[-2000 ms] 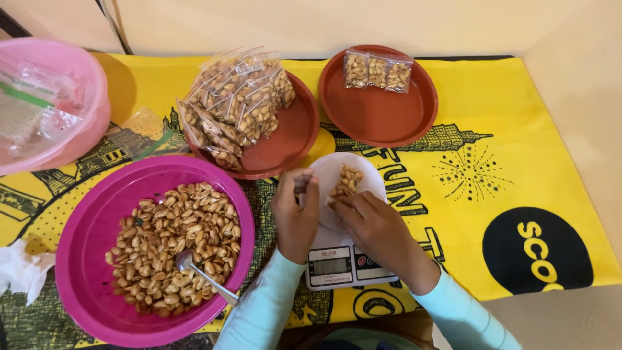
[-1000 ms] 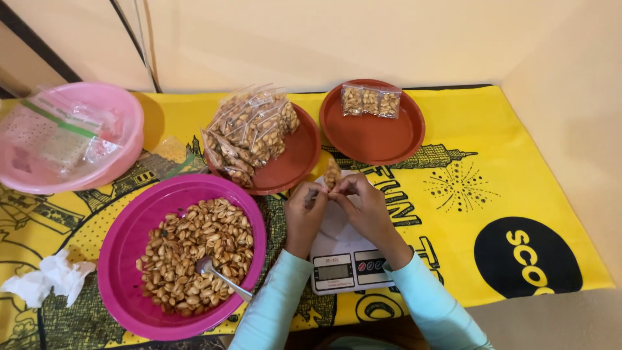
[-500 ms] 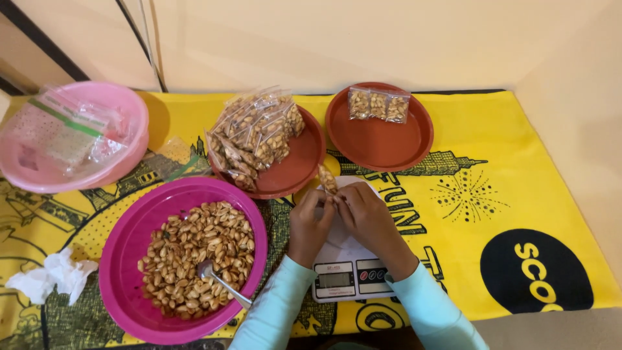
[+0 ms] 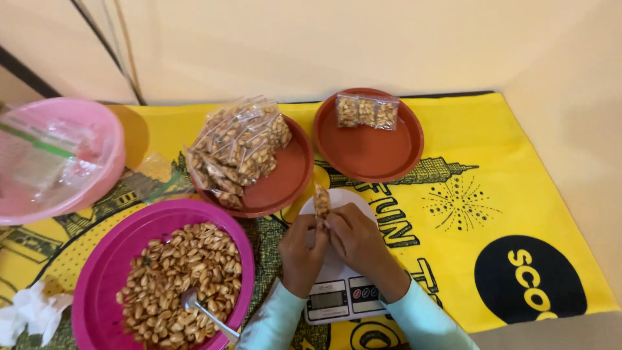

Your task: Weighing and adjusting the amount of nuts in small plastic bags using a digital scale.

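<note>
Left hand & right hand meet fingertip to fingertip, both pinched shut on the open end of a small clear plastic packet of peanuts, held upright above the white digital kitchen scale, prob. so contents stay in. Round magenta plastic bowl of loose peanuts w/ metal spoon sits left, within reach. Further out: brown round plate piled w/ filled packets, second brown plate w/ a few packets, pink basin of empty bags.

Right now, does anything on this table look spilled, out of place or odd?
Nothing spilled. The only stray things are a crumpled white tissue at the cloth's left edge and a loose clear bag lying between the bowls.
</note>
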